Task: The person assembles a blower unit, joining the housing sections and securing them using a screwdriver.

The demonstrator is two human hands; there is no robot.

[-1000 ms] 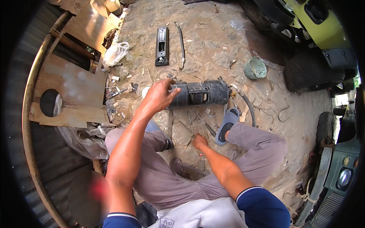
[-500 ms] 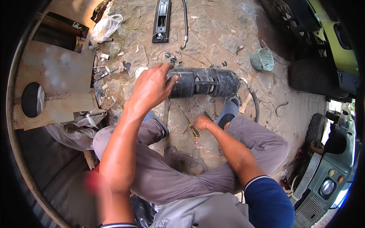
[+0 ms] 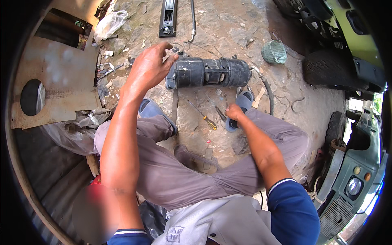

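Observation:
A black plastic housing [image 3: 188,72], shaped like two drums joined by an open middle section, lies across the ground before my feet. My left hand [image 3: 152,65] is at its left end, fingers apart, the thumb overlapping the housing's upper corner; contact is unclear. My right hand [image 3: 236,112] is low beside my right sandal [image 3: 245,99], its fingers curled. What they hold, if anything, is hidden. Just left of it lies a dark-handled screwdriver [image 3: 221,114]. A screwdriver with a yellow and black handle [image 3: 210,123] lies farther left on the ground.
A black hose [image 3: 267,87] curves from the housing's right end. Beyond are a long black panel [image 3: 167,20], another hose [image 3: 193,18] and a green basket [image 3: 274,52]. Cut sheet board [image 3: 61,77] stands left; a vehicle tyre [image 3: 328,70] and a green vehicle front [image 3: 351,171] flank the right.
The view has shifted, so the scene sits higher. My left hand has lifted slightly up and away from the housing's end. My right hand has moved right, away from the yellow-handled screwdriver.

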